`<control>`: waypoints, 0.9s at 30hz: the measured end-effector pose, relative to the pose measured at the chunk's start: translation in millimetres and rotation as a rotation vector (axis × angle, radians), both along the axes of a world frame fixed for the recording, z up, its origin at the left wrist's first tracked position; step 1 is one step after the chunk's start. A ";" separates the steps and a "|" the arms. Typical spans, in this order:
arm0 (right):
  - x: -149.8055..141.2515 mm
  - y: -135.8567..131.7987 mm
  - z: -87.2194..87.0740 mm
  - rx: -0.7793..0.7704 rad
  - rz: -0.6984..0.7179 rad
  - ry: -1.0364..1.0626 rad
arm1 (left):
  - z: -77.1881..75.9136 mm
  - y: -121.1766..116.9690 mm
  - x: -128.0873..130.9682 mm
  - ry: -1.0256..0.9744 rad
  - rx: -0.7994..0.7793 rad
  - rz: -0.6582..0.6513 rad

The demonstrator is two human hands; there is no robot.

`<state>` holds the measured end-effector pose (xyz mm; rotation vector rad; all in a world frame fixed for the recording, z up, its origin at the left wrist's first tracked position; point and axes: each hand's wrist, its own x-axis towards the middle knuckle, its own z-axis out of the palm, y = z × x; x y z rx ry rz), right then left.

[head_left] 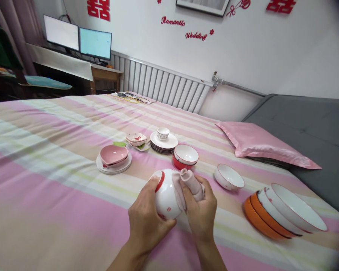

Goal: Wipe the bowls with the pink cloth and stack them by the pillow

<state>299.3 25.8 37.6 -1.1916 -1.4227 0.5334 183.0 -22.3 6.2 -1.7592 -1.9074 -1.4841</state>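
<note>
A white bowl (167, 197) with a red band and small red marks is tipped on its side above the bed, its outer surface facing me. My left hand (147, 210) grips it at the left, thumb along the underside and fingers near the red band. Bunched in my right hand (202, 210) is a pale pink cloth (192, 184), pressed against the bowl's right side. Just beyond stand two stacked bowls (186, 155), the lower one red. A single white bowl (229, 177) with a red rim rests to the right. The inside of the held bowl is hidden.
Large nested bowls (271, 216), orange and white, stand at the right. Farther left are pink dishes (113, 155) on white plates, leaf-patterned dishes (136, 139), and stacked plates (155, 142) topped by small bowls. A pink pillow (265, 145) and cables (132, 98) lie on the striped bed.
</note>
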 end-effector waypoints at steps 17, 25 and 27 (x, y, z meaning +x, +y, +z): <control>-6.0 -4.7 -1.0 -0.119 0.265 -0.091 | -2.8 6.9 -6.1 0.169 0.097 0.016; -6.5 -0.9 -4.9 -0.260 0.292 0.058 | -4.9 5.4 -6.8 0.246 0.096 -0.125; -6.1 -0.5 -4.5 -0.259 0.280 0.078 | -5.1 5.0 -6.9 0.255 0.091 -0.141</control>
